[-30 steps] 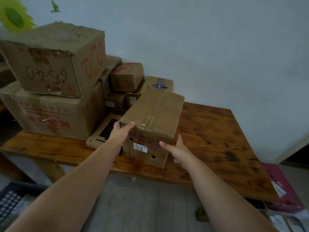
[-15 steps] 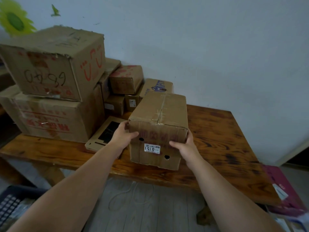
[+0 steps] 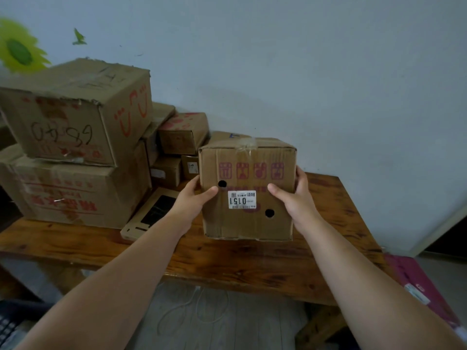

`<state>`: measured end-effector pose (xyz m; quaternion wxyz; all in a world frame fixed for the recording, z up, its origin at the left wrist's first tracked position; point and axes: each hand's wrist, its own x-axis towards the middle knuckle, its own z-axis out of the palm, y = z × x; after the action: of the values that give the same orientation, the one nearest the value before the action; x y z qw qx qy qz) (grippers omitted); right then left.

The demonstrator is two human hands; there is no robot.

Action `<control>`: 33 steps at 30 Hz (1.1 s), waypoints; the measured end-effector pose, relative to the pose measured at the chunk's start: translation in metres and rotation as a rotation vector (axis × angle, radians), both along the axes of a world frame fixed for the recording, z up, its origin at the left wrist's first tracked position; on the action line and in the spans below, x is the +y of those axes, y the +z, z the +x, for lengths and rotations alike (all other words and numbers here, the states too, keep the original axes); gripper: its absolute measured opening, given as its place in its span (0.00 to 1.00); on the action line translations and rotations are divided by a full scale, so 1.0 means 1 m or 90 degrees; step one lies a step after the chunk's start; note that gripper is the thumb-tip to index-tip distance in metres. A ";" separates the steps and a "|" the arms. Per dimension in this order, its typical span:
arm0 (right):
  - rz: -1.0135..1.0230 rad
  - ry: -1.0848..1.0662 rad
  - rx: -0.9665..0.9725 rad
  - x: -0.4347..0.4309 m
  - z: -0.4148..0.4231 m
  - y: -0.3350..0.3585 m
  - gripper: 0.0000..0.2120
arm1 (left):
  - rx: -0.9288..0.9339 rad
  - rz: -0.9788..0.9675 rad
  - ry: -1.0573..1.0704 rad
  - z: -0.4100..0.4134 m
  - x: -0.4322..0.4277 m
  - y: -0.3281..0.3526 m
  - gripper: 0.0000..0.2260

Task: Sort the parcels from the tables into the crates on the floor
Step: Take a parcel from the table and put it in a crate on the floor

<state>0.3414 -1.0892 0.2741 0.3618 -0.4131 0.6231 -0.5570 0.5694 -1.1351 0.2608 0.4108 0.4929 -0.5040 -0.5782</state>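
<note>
The parcel (image 3: pixel 247 190) is at frame centre over the table (image 3: pixel 227 261), with the left hand (image 3: pixel 192 200) on its left side and the right hand (image 3: pixel 295 198) on its right; at frame left the upper box (image 3: pixel 75 112) lies on the lower box (image 3: pixel 70 193); small boxes (image 3: pixel 183 133) are stacked behind the parcel; a flat box (image 3: pixel 151 213) lies between the lower box and the parcel.
</note>
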 end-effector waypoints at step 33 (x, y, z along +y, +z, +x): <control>-0.075 0.172 -0.171 0.029 -0.003 0.059 0.32 | -0.032 -0.094 -0.129 0.022 0.005 0.065 0.27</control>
<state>0.3386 -1.0598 0.3328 0.4884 -0.4351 0.4744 -0.5892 0.5915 -1.1300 0.3257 0.3728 0.4219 -0.6026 -0.5656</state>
